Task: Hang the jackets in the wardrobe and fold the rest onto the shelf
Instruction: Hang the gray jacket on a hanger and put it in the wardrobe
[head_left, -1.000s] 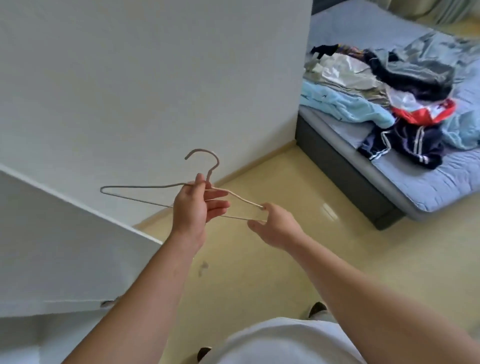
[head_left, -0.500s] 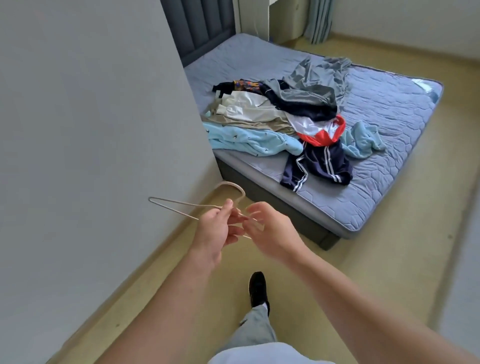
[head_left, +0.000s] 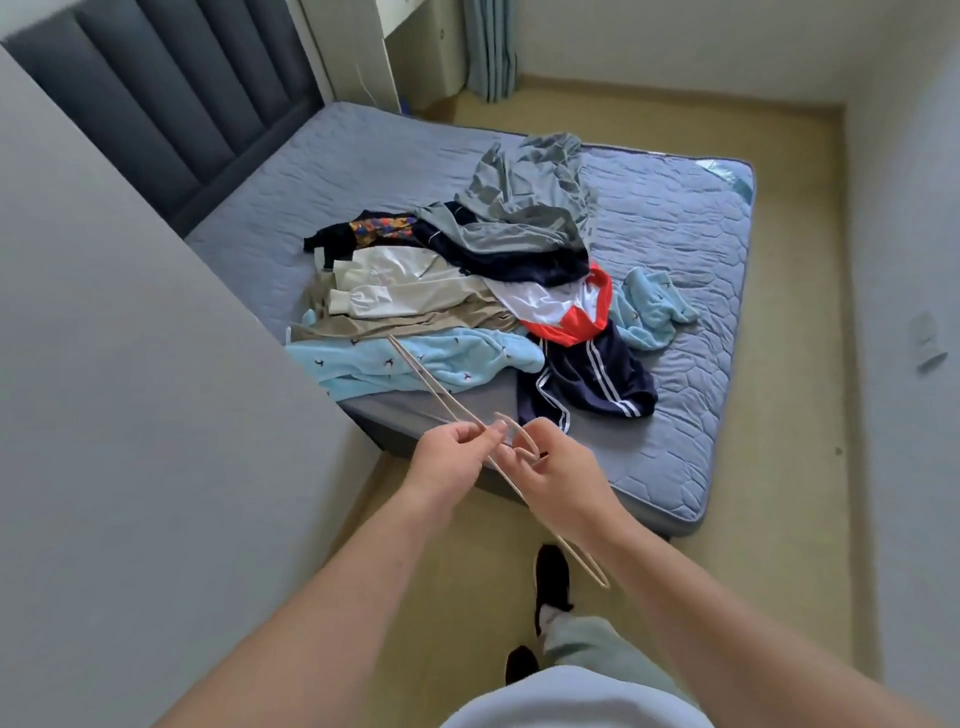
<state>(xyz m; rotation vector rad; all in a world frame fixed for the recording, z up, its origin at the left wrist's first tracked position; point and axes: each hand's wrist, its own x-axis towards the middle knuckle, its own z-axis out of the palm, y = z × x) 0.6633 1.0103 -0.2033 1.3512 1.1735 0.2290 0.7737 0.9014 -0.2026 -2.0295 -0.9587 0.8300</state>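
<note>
Well, my left fingers (head_left: 467, 435) pinch the wire hanger (head_left: 421, 371) at its neck, my right fingers (head_left: 540, 441) curl round its hook (light, stiff, probably slick). The soft, floppy clothes (head_left: 415, 291) lie heaped on the bed (head_left: 675, 249); I'd lift jackets by the collar.

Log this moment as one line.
left grip: pinches hanger | right grip: holds hanger hook | clothes pile: on bed, untouched
</note>
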